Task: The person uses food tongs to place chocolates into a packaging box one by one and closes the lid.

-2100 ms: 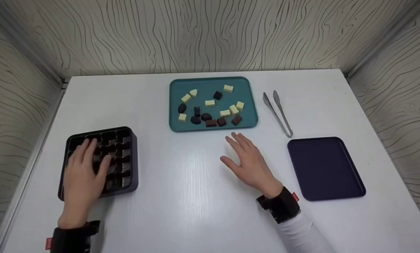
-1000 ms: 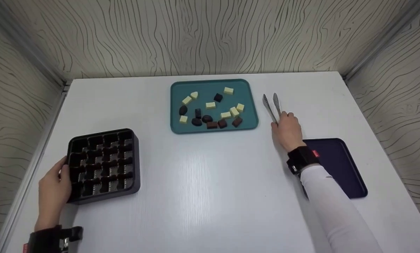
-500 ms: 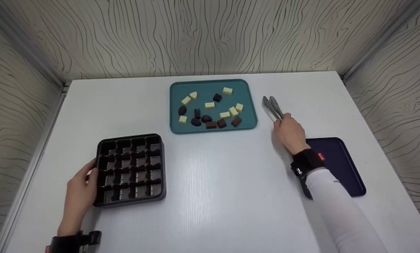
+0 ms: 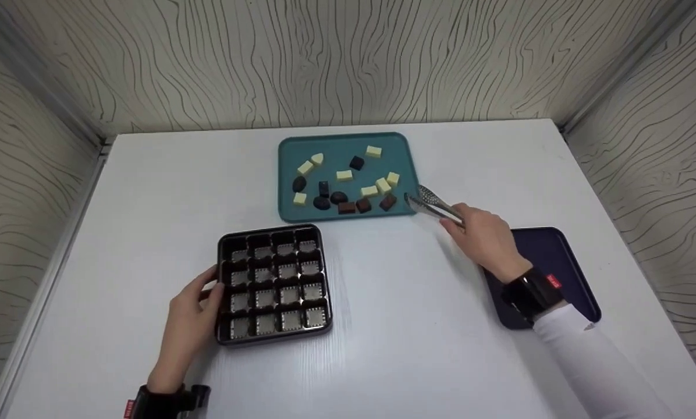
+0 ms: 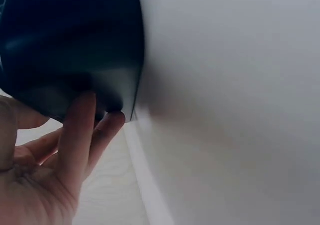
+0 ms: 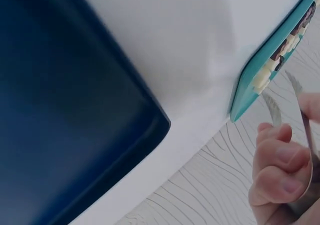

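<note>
My left hand rests its fingertips and thumb against the left side of a black box with a grid of small square compartments, all bare inside. In the left wrist view, the fingers lie fairly straight along the box's dark outer wall. My right hand grips metal tongs, their tips spread apart at the lower right corner of a teal tray. On that tray lie several white chocolates and several dark and brown chocolates. Nothing is between the tongs' tips.
A dark navy tray lies at the right, partly under my right wrist. The white table meets patterned walls at the back and sides.
My left hand went from above the box to its left side and slid it rightward to the table's middle. My right hand picked up the tongs and brought them left to the teal tray.
</note>
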`<act>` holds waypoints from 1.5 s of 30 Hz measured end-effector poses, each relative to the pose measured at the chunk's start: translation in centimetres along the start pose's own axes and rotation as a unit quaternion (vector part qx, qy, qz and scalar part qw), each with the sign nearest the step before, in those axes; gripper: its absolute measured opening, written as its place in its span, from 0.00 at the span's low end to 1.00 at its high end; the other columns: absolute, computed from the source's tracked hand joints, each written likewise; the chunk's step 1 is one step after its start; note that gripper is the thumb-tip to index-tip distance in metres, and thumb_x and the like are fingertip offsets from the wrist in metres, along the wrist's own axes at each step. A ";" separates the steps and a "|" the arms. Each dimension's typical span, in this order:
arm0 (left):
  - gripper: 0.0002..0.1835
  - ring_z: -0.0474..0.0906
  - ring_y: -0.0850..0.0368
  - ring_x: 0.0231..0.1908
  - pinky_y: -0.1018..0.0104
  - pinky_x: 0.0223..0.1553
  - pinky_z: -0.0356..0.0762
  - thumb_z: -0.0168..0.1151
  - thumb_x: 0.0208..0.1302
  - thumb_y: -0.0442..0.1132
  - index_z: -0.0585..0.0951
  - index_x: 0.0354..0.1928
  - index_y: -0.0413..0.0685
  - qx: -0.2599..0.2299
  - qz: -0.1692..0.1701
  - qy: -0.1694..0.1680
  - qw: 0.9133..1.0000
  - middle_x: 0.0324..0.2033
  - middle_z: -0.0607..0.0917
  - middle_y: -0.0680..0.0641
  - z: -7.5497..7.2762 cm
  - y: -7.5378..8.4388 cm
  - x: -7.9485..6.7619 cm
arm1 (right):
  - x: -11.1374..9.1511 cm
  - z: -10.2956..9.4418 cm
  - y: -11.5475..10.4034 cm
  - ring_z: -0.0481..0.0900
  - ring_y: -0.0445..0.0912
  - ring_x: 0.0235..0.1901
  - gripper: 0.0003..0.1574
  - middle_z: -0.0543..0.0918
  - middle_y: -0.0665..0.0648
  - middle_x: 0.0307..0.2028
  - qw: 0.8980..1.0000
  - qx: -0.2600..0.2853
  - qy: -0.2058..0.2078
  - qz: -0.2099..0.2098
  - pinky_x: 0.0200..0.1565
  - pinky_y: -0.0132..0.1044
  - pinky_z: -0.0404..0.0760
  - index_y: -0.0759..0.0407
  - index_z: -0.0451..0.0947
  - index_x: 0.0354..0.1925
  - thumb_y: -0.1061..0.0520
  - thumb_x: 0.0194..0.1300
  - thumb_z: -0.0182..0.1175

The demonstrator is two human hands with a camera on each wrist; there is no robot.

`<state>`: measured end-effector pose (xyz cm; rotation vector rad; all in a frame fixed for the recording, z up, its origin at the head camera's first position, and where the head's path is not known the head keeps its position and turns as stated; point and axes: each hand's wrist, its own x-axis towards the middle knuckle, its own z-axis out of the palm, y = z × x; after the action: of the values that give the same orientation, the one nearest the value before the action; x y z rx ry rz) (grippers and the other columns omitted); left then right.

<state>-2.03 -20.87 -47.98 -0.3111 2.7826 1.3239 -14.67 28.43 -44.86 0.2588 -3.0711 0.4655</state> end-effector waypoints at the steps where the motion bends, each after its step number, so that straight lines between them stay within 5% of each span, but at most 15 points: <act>1: 0.26 0.84 0.33 0.61 0.41 0.62 0.84 0.52 0.83 0.42 0.70 0.76 0.40 -0.005 0.003 -0.001 1.000 0.70 0.78 0.33 0.4 0.3 -0.1 | -0.1 -0.1 0.0 0.78 0.50 0.25 0.24 0.86 0.60 0.29 1.000 -0.004 -0.002 -0.008 0.26 0.38 0.70 0.63 0.83 0.55 0.44 0.77 0.60; 15: 0.24 0.87 0.39 0.58 0.48 0.60 0.86 0.57 0.78 0.39 0.76 0.73 0.44 -0.086 0.012 -0.039 0.995 0.65 0.83 0.37 5.8 4.5 0.9 | 0.3 -0.5 -0.2 0.84 0.53 0.31 0.21 0.89 0.59 0.34 0.998 -0.027 -0.011 -0.049 0.33 0.53 0.82 0.61 0.85 0.54 0.47 0.74 0.65; 18: 0.24 0.90 0.47 0.47 0.57 0.46 0.89 0.59 0.74 0.37 0.78 0.70 0.44 -0.078 0.013 -0.053 0.996 0.61 0.86 0.38 6.5 5.4 1.1 | 0.3 -0.8 0.1 0.86 0.54 0.32 0.21 0.90 0.61 0.35 0.998 -0.034 -0.014 -0.059 0.34 0.54 0.83 0.62 0.85 0.53 0.47 0.74 0.65; 23: 0.24 0.85 0.59 0.27 0.68 0.26 0.77 0.61 0.74 0.42 0.79 0.68 0.43 -0.051 0.029 -0.084 0.995 0.54 0.90 0.38 7.3 6.6 1.6 | 0.7 -1.3 0.4 0.86 0.56 0.31 0.20 0.91 0.62 0.35 0.995 -0.058 -0.007 -0.080 0.33 0.56 0.83 0.63 0.86 0.52 0.48 0.72 0.67; 31: 0.24 0.91 0.40 0.50 0.57 0.39 0.90 0.57 0.79 0.43 0.76 0.71 0.39 -0.057 0.046 -0.067 0.995 0.59 0.87 0.33 7.3 7.2 3.0 | 2.0 -1.1 -0.6 0.89 0.59 0.35 0.22 0.91 0.64 0.38 0.993 -0.060 -0.012 -0.100 0.37 0.58 0.85 0.62 0.86 0.51 0.46 0.72 0.67; 45: 0.23 0.89 0.36 0.55 0.44 0.58 0.87 0.57 0.79 0.40 0.77 0.70 0.39 -0.041 0.060 -0.075 0.995 0.58 0.88 0.34 6.9 7.0 3.3 | 3.5 -1.1 -2.7 0.91 0.62 0.42 0.25 0.92 0.67 0.47 0.989 -0.076 -0.022 -0.128 0.42 0.59 0.88 0.66 0.85 0.54 0.47 0.72 0.68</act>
<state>-7.03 -11.74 -47.42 -0.0449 2.6651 1.4237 -17.65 25.67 -42.85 0.6549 -3.0330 0.2146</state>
